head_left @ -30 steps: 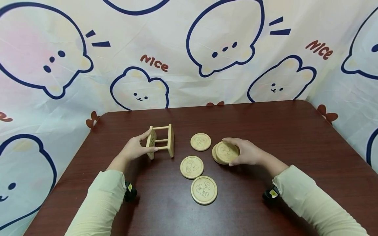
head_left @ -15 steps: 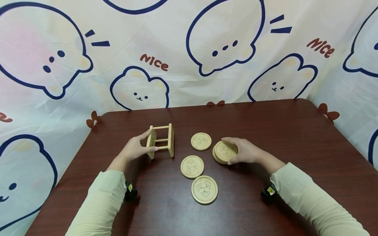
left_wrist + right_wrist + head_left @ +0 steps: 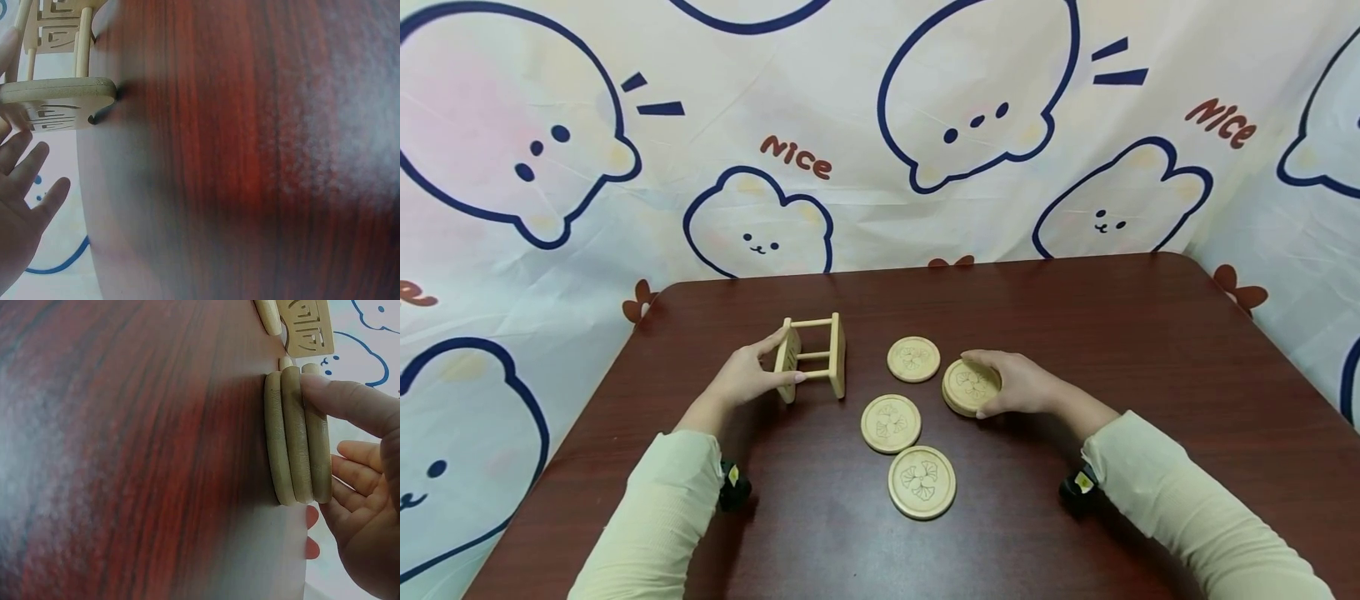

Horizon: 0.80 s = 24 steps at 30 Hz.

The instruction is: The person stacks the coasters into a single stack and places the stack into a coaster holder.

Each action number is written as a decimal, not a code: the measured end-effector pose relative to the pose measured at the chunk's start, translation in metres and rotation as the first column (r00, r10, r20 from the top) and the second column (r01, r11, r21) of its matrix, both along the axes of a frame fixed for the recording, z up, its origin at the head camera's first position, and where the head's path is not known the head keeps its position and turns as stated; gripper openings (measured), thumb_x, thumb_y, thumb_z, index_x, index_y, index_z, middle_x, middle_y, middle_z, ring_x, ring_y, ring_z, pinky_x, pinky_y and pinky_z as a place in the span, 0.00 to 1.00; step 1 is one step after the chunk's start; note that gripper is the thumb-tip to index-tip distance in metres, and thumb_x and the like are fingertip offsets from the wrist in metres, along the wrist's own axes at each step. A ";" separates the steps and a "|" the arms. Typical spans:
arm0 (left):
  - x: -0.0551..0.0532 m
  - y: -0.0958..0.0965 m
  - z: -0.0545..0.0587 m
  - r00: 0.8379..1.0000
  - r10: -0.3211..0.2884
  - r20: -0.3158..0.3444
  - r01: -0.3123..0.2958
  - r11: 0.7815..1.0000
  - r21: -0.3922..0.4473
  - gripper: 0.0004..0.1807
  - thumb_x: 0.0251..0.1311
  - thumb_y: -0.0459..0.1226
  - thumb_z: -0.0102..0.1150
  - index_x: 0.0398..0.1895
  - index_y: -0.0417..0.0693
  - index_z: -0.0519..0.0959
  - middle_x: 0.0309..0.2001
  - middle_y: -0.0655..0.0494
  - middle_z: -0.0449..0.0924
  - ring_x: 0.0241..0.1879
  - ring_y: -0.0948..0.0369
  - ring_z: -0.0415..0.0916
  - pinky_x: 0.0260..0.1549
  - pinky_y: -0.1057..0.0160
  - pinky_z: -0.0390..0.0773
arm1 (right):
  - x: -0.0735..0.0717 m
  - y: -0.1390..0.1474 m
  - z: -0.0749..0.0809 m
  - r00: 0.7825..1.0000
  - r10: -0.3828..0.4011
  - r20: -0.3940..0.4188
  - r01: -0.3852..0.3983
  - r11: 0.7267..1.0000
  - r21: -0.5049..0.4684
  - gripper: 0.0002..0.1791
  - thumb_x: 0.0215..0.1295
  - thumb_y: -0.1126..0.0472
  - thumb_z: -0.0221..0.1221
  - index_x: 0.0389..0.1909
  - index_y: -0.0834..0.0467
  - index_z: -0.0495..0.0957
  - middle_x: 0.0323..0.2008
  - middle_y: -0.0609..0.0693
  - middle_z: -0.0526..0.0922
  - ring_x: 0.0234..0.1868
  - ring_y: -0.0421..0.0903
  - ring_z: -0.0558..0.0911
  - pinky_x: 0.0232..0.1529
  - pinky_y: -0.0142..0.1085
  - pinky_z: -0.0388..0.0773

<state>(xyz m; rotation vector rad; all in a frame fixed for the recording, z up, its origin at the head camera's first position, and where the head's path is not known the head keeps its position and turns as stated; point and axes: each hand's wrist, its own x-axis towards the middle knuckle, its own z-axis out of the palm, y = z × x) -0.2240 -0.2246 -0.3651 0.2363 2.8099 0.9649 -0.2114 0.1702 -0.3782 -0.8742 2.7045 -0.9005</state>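
My left hand (image 3: 741, 379) grips the left side panel of a small pale wooden coaster rack (image 3: 837, 358), thumb at its near edge and forefinger at its far edge. Cutouts in the panel of this rack (image 3: 59, 112) show in the left wrist view. To the right, my right hand (image 3: 1026, 383) pinches the top round wooden coaster (image 3: 972, 382) of a stack. In the right wrist view that stack (image 3: 294, 437) has three coasters, lying nearly flush, with the thumb (image 3: 319, 390) on the top one's edge. A leaf pattern is engraved on the top face.
Three loose coasters lie flat between the hands: one at the back (image 3: 913, 359), one in the middle (image 3: 891, 423) and one in front (image 3: 922, 482). The front two nearly touch. A patterned cloth (image 3: 865, 217) hangs behind the dark wooden table (image 3: 1000, 542).
My right hand has shifted slightly left, and the top coaster has slid with it into line with those beneath. The left hand and the rack have stayed in place.
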 end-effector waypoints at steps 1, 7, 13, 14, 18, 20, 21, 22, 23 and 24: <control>0.000 0.000 0.000 1.000 -0.001 -0.002 0.001 1.000 0.000 0.52 0.35 0.62 0.60 0.66 0.61 0.47 0.63 0.45 0.50 0.58 0.47 0.55 0.48 0.48 0.62 | 0.000 0.000 0.000 1.000 0.002 -0.004 -0.002 1.000 0.001 0.45 0.33 0.57 0.70 0.57 0.64 0.63 0.54 0.58 0.68 0.54 0.51 0.65 0.52 0.46 0.60; 0.001 0.001 0.001 1.000 -0.011 -0.017 0.011 1.000 -0.003 0.52 0.35 0.62 0.60 0.66 0.59 0.48 0.63 0.46 0.51 0.57 0.46 0.55 0.48 0.48 0.62 | -0.002 0.000 -0.002 1.000 -0.004 -0.001 0.004 1.000 0.005 0.45 0.33 0.57 0.70 0.57 0.64 0.63 0.54 0.58 0.68 0.54 0.51 0.66 0.51 0.46 0.60; 0.002 0.001 0.001 1.000 -0.009 -0.021 0.009 1.000 -0.001 0.52 0.35 0.62 0.60 0.66 0.59 0.49 0.63 0.45 0.51 0.57 0.46 0.55 0.48 0.49 0.62 | -0.001 0.000 -0.001 1.000 -0.010 0.013 0.010 1.000 0.004 0.44 0.34 0.57 0.69 0.57 0.64 0.63 0.54 0.58 0.67 0.54 0.52 0.65 0.51 0.46 0.60; 0.002 0.001 0.001 1.000 -0.008 -0.020 0.008 1.000 0.002 0.52 0.35 0.62 0.60 0.66 0.59 0.49 0.63 0.45 0.51 0.57 0.46 0.56 0.48 0.49 0.62 | -0.001 0.000 -0.001 1.000 -0.012 0.015 0.011 1.000 0.003 0.44 0.34 0.57 0.69 0.57 0.64 0.63 0.54 0.58 0.67 0.54 0.52 0.65 0.52 0.46 0.60; 0.002 0.001 0.000 1.000 -0.002 -0.017 0.002 1.000 0.012 0.52 0.35 0.62 0.60 0.65 0.60 0.49 0.63 0.44 0.51 0.56 0.46 0.57 0.48 0.49 0.63 | -0.001 0.000 -0.002 1.000 -0.007 0.018 0.007 1.000 -0.003 0.45 0.34 0.58 0.69 0.57 0.65 0.62 0.55 0.59 0.67 0.54 0.52 0.65 0.52 0.47 0.59; 0.002 0.001 -0.001 1.000 0.001 -0.017 -0.001 1.000 0.013 0.52 0.35 0.62 0.60 0.65 0.60 0.49 0.63 0.43 0.52 0.56 0.46 0.57 0.48 0.49 0.63 | -0.001 0.000 -0.002 1.000 0.000 0.017 0.000 1.000 -0.010 0.45 0.34 0.58 0.69 0.57 0.66 0.62 0.55 0.59 0.66 0.55 0.53 0.64 0.53 0.47 0.59; 0.002 0.001 -0.001 1.000 0.001 -0.018 0.000 1.000 0.012 0.52 0.35 0.62 0.60 0.65 0.60 0.49 0.62 0.43 0.52 0.56 0.46 0.58 0.48 0.49 0.63 | -0.001 0.000 -0.002 1.000 0.005 0.014 -0.005 1.000 -0.011 0.45 0.35 0.58 0.69 0.57 0.66 0.62 0.55 0.59 0.66 0.55 0.53 0.64 0.53 0.47 0.58; 0.001 0.001 -0.001 1.000 -0.001 -0.020 0.002 1.000 0.009 0.52 0.35 0.62 0.60 0.66 0.60 0.48 0.62 0.43 0.52 0.56 0.46 0.58 0.48 0.49 0.63 | -0.001 0.000 -0.002 1.000 0.010 0.010 -0.010 1.000 -0.009 0.45 0.35 0.58 0.69 0.57 0.67 0.62 0.55 0.60 0.66 0.56 0.53 0.64 0.53 0.47 0.58; 0.001 0.000 -0.001 1.000 -0.003 -0.023 0.003 1.000 0.007 0.52 0.35 0.62 0.60 0.66 0.60 0.49 0.62 0.43 0.52 0.56 0.46 0.57 0.48 0.49 0.63 | -0.001 0.000 -0.002 1.000 0.015 0.006 -0.015 1.000 -0.008 0.45 0.35 0.58 0.69 0.57 0.67 0.61 0.55 0.60 0.66 0.56 0.53 0.63 0.53 0.47 0.58; 0.001 0.000 -0.001 1.000 -0.005 -0.026 0.005 1.000 0.005 0.52 0.35 0.62 0.60 0.66 0.60 0.49 0.62 0.43 0.52 0.56 0.46 0.57 0.48 0.49 0.63 | -0.001 0.000 -0.002 1.000 0.019 0.003 -0.019 1.000 -0.006 0.45 0.35 0.58 0.69 0.57 0.67 0.61 0.55 0.60 0.66 0.56 0.53 0.63 0.54 0.47 0.58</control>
